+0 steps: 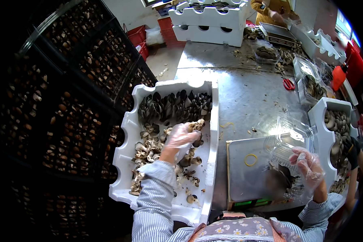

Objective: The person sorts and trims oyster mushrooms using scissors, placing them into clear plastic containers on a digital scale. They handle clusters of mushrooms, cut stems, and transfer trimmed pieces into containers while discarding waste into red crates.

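My left hand, in a thin clear plastic glove, is inside a white styrofoam box. Its fingers close around a pale-stemmed oyster mushroom cluster. Dark oyster mushrooms stand packed along the box's far end, and loose clusters lie nearer. My right hand, gloved likewise, grips the edge of a clear plastic clamshell whose lid stands raised. Dark mushrooms show in its lower part, partly blurred. The clamshell rests on a digital scale, where a yellow rubber band also lies.
Black crates of mushrooms are stacked at left. Red scissors and filled clamshells lie on the metal table. Another styrofoam box stands at right, with a co-worker's dark-gloved hand in it. A person works at the far end.
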`<state>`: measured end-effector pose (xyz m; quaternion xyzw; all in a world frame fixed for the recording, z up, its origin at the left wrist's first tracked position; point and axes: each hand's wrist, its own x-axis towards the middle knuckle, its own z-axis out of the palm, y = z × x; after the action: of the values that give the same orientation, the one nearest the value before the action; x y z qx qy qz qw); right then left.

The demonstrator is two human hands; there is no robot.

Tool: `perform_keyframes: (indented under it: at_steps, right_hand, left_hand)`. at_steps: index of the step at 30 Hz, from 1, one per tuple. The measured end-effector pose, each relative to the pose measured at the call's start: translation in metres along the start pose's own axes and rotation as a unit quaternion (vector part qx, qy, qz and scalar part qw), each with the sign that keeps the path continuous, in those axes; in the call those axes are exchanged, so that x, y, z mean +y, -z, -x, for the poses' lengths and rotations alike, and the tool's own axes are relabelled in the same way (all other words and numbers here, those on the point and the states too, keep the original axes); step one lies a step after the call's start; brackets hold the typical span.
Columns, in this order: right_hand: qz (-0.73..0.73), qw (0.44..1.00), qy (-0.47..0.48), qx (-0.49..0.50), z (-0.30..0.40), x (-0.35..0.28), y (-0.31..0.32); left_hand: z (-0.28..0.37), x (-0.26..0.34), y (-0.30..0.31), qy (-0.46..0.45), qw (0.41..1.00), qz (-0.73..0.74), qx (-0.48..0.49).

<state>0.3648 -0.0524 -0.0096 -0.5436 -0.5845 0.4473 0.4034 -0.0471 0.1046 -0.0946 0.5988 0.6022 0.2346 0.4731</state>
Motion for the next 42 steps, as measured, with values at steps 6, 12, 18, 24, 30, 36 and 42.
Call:
perform_keyframes:
  at_steps: [6,12,18,24,30,36,42]
  right_hand:
    - [-0.031,0.985,0.016,0.171,0.028,0.009,0.027]
    - [0.005,0.960,0.038,0.276,0.065,-0.021,-0.002]
    - [-0.122,0.987,0.075,-0.075,0.046,-0.025,-0.136]
    - [0.089,0.979,0.130,-0.132,-0.008,-0.024,-0.223]
    - [0.016,0.954,0.119,-0.274,-0.022,0.008,-0.258]
    - [-0.120,0.970,0.052,-0.206,-0.016,0.014,-0.273]
    - [-0.141,0.981,0.030,-0.129,-0.019,0.007,-0.279]
  left_hand:
    - [0.079,0.003,0.014,-0.064,0.873,0.483,-0.025]
    - [0.136,0.024,-0.001,-0.049,0.909,0.414,0.003]
    - [0.165,-0.018,-0.013,0.029,0.937,0.345,-0.051]
    - [0.198,0.010,-0.015,-0.090,0.966,0.232,-0.073]
    - [0.214,-0.009,0.002,-0.047,0.969,0.231,-0.069]
    - [0.233,-0.028,0.017,-0.141,0.963,0.200,-0.111]
    - [0.232,-0.031,-0.005,-0.206,0.975,0.017,0.077]
